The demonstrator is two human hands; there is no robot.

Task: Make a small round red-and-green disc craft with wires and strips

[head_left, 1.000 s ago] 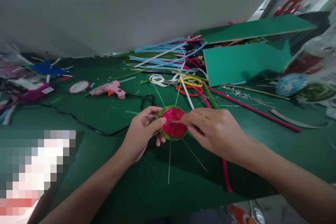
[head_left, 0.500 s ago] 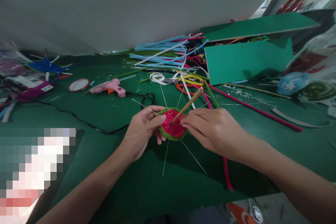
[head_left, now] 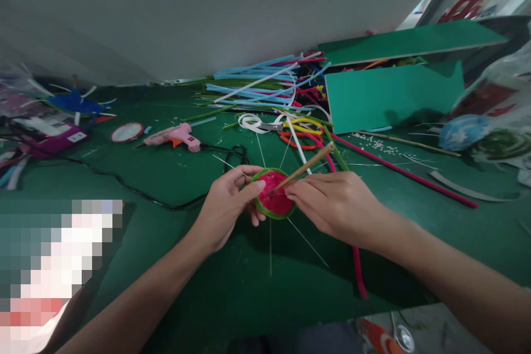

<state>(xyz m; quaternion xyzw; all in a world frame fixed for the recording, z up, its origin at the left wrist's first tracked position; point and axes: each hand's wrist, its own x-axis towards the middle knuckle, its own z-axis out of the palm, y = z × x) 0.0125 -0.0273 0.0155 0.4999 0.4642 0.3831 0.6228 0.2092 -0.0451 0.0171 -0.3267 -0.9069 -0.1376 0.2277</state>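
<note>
- Nearest me, the left hand has its grip closed on the left side of the disc, thumb on the face and fingers behind, I judge to steady it for the other hand.
- The right hand has its grip narrow at the disc's right edge; it looks pinched on a wire, though the fingertips hide part of this.
- So the disc lies between the two grips, seemingly raised off the counter, which leaves the other wires room to spread.
- From the disc's middle, the stick leans up rightward past the right grip; I cannot tell what fixes it.
- Farther off, the glue gun lies to the left and the scissors behind the disc, probably for easy reach.
- At the back, pipe cleaners lie bundled beside the green board, apart from both hands.
</note>
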